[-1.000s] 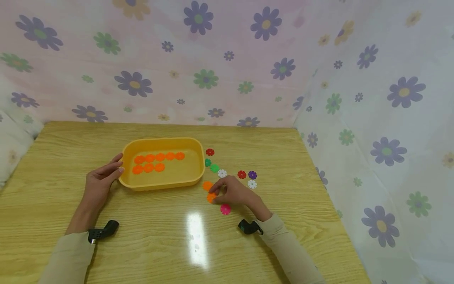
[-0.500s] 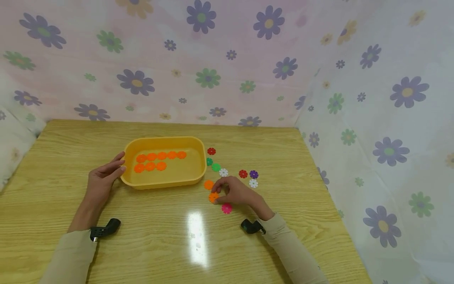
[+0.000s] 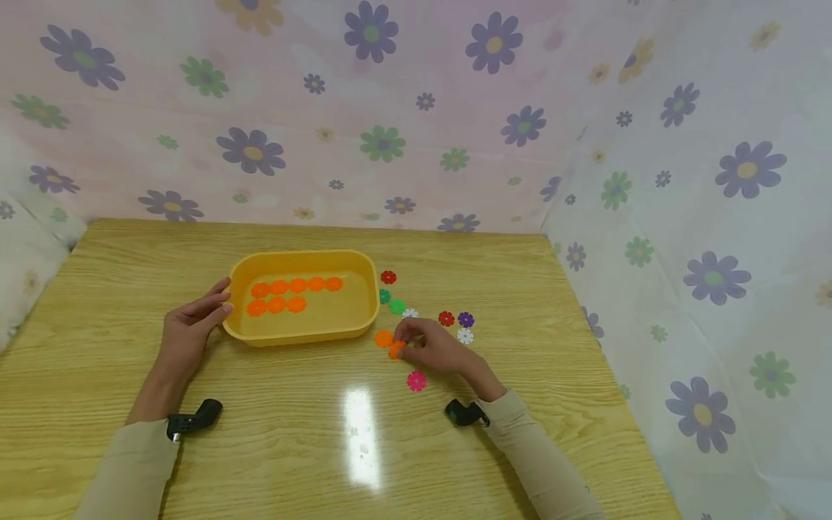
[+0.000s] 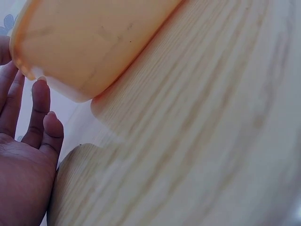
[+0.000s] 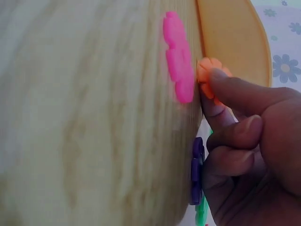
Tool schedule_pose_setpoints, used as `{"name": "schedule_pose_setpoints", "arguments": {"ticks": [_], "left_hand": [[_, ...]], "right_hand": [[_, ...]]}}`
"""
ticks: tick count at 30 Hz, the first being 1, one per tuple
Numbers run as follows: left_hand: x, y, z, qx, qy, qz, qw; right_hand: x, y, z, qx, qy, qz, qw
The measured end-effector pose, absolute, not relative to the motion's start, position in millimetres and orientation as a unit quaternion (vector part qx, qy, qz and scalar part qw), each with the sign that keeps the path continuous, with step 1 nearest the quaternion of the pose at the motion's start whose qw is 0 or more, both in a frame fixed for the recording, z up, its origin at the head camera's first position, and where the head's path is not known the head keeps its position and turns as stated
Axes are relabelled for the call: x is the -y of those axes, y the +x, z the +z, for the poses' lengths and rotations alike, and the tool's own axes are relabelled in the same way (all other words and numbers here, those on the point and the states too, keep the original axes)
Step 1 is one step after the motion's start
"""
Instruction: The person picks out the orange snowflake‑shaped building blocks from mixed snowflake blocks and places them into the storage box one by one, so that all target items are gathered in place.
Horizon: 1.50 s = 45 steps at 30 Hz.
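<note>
My right hand (image 3: 438, 348) pinches an orange flower-shaped plastic disc (image 5: 207, 70) between thumb and finger; its other fingers are curled in. Just left of it, another orange disc (image 3: 383, 338) lies on the table, and a pink disc (image 3: 417, 380) lies nearer me. Fingertips of my left hand (image 3: 186, 336) rest at the left rim of a yellow plastic tray (image 3: 299, 338), with the last fingers loosely bent in the left wrist view. Inside the tray, orange discs (image 3: 297, 285) form two rows, the back one longer.
Right of the tray lie a red disc (image 3: 388, 277), a dark green disc (image 3: 385, 297), a light green disc (image 3: 397, 307) and a partly covered white disc (image 3: 410, 313). Farther right are another red disc (image 3: 445, 318), a purple disc (image 3: 466, 319) and a white disc (image 3: 465, 336).
My right hand has drawn the pinched orange disc up and slightly right, away from the pink disc, and the disc now looks tilted. My left hand stays at the tray rim.
</note>
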State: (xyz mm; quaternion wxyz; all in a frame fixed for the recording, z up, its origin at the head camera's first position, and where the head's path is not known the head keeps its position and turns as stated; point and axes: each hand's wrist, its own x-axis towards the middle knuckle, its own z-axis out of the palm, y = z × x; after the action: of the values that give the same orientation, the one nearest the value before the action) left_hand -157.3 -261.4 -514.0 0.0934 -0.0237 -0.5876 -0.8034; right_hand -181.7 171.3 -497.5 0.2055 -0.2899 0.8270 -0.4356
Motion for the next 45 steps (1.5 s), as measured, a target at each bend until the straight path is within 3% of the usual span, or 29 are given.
{"name": "schedule_pose_setpoints", "arguments": {"ticks": [21, 45], "left_hand": [[262.6, -158.4, -514.4, 0.607, -0.004, -0.79, 0.085], [264.7, -157.0, -516.6, 0.589, -0.033, -0.803, 0.084]], "right_hand": [[-169.4, -178.8, -492.5, -0.802, -0.3, -0.471, 0.214], [-147.7, -158.8, -499.6, -0.715, -0.348, -0.589, 0.142]]}}
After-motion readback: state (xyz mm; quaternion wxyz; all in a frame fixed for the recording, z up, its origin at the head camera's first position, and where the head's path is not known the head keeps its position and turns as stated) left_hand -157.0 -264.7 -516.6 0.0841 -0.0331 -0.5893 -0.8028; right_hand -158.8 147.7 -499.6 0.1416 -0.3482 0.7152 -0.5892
